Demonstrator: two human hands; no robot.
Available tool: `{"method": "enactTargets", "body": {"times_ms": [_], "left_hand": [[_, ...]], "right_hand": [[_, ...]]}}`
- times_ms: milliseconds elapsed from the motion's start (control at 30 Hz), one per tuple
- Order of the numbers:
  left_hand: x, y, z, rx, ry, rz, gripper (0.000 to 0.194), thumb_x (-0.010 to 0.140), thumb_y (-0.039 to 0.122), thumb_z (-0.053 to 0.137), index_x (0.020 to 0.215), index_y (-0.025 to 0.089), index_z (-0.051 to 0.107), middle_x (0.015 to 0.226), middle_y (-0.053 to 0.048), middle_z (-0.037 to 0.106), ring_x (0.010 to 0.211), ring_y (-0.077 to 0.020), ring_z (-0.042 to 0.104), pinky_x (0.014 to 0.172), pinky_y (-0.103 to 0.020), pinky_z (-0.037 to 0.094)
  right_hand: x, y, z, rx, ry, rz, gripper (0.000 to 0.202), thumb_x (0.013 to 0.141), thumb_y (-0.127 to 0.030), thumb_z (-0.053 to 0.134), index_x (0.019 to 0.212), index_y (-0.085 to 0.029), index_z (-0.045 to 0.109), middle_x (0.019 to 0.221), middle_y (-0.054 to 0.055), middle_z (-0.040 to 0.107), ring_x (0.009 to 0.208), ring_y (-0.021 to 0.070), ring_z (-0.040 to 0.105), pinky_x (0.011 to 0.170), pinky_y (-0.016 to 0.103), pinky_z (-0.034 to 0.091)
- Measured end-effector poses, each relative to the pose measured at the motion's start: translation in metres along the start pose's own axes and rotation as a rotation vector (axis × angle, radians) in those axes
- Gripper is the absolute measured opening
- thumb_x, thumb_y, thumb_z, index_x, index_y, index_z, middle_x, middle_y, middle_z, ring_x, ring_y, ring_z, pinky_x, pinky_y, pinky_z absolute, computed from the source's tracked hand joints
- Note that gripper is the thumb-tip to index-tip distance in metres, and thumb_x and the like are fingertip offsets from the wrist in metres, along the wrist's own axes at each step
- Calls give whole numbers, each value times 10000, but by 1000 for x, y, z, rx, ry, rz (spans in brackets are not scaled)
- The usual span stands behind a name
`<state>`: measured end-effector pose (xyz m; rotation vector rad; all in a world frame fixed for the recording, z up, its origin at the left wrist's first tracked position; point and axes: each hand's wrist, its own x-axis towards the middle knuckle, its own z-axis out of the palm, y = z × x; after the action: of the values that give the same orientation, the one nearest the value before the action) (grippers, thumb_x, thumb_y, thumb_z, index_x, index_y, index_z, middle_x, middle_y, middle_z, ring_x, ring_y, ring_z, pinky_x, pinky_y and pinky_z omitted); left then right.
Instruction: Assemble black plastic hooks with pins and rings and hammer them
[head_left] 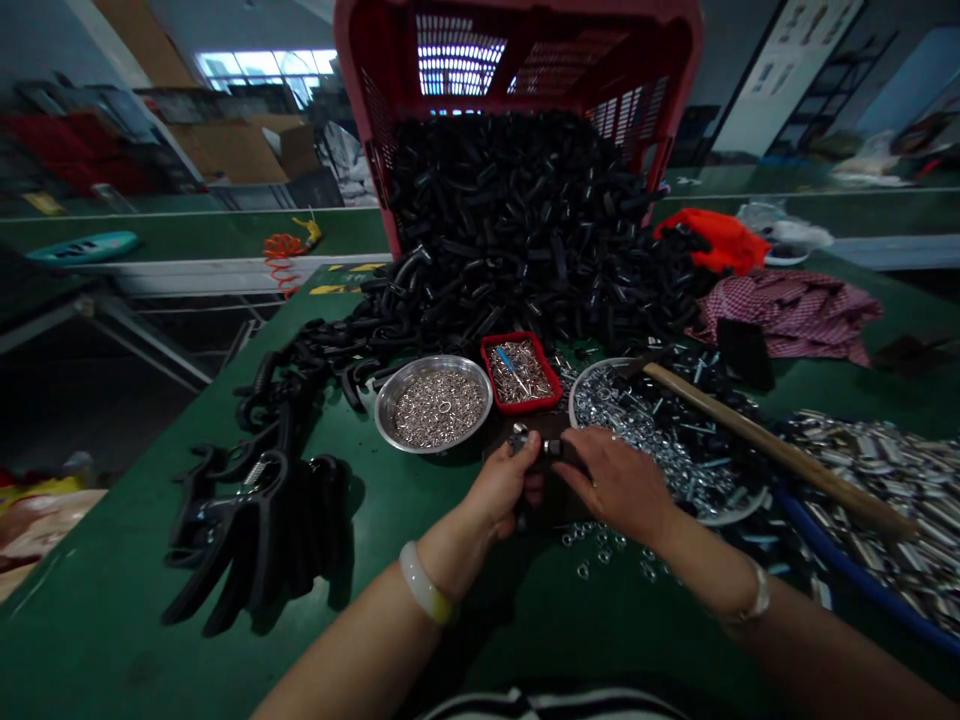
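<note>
Clamps dark metal-tipped part (553,447) in left hand (501,487) and right hand (621,482), apparently for steadiness; has metal bowl (383,413) within reach.

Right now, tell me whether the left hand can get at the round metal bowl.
Probably yes: the metal bowl is open-topped and near the left hand, with nothing visible between them, though that hand seems occupied with a small dark part.

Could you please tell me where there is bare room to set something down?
The green tabletop looks bare between the black spring clamps and the left forearm. It is crowded before the red crate and beyond the right hand, around the hammer.
</note>
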<state>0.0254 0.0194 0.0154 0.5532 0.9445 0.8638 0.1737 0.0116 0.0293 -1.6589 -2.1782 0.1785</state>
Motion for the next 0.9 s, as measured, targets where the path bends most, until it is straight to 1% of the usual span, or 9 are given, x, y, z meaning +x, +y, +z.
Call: {"method": "enactTargets", "body": {"times_ms": [133,267,400,500,567,700,767,833,900], "left_hand": [[-1,1,0,32,-5,-28,441,603,492,697,782,186,435,542,82,421,365,-12,332,344,-118,227],[2,2,-2,29,-35,-71,444,605,496,691,802,181,449,572,76,444,362,-3,327,346,-114,221],[6,1,-4,66,-41,-84,459,598,511,684,805,173,453,626,57,493,362,5,318,346,-119,225],[8,-1,-4,119,-50,-71,459,612,547,651,805,179,456,578,72,452,370,-13,330,358,-135,243],[10,-4,-5,266,-86,-1,451,628,570,620,783,175,467,567,63,463,389,-32,356,370,-157,268],[14,-3,-11,795,-57,331,476,535,506,714,789,150,524,709,-14,598,591,-113,524,512,-213,395],[17,3,-16,1032,-79,433,485,523,498,720,810,145,551,764,-33,623,682,-151,560,584,-234,423],[19,12,-19,1196,-210,471,488,552,505,695,860,147,571,811,-40,638,721,-166,577,613,-242,433],[22,22,-18,1348,-355,470,524,562,518,679,925,156,575,841,-41,644,734,-176,590,627,-246,438]], "right_hand": [[-2,0,6,126,-164,54,536,913,-453,149,714,-195,576,644,49,619,599,155,575,554,258,370],[-1,0,6,34,-94,39,480,879,-509,246,862,-173,588,825,92,641,751,191,590,622,281,385],[1,-3,0,134,-311,128,632,901,-490,70,716,-181,588,670,65,623,633,161,581,586,271,392],[-2,-6,0,49,-147,105,535,858,-562,226,848,-170,590,830,108,637,767,212,588,630,308,404],[-5,-8,5,192,-173,186,574,856,-572,191,830,-156,585,779,113,630,695,198,586,586,301,409],[-7,-4,11,599,-490,383,727,861,-566,13,696,-147,584,545,50,560,447,122,495,455,256,384],[-5,3,7,471,-425,269,640,880,-536,124,752,-148,616,627,64,601,554,143,550,546,285,436],[1,12,2,245,-236,33,415,877,-431,310,962,-167,620,924,100,639,843,194,584,745,350,450],[8,23,-1,84,-164,-201,340,846,-293,417,1153,-211,539,1174,90,560,1060,207,509,881,380,398]]}}
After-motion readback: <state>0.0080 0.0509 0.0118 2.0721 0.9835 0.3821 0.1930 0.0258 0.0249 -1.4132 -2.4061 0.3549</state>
